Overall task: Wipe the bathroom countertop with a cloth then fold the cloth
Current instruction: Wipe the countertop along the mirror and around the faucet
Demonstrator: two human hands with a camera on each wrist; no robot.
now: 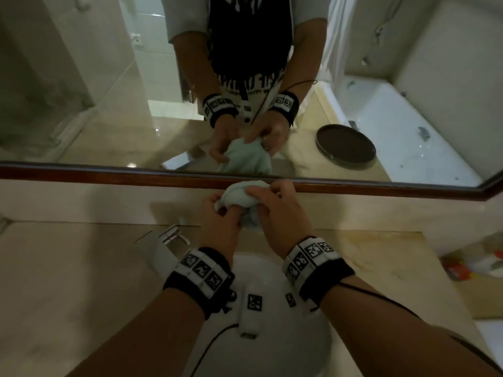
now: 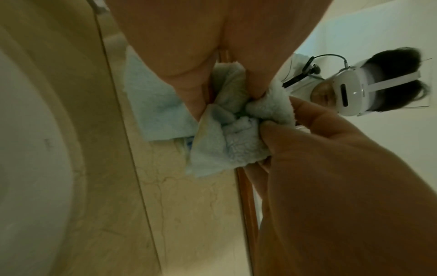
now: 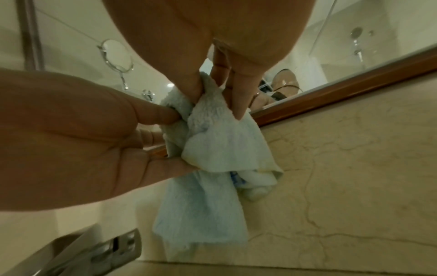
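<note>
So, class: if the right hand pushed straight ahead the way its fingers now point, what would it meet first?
Beyond the crumpled pale-blue terry cloth that the right hand grips, probably the wood-framed wall mirror; depth is unclear.

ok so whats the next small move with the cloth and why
Probably draw the hands apart to open it out. The cloth is bunched, held up near the mirror frame, pinched by left hand and right hand; it looks too crumpled to fold.
</note>
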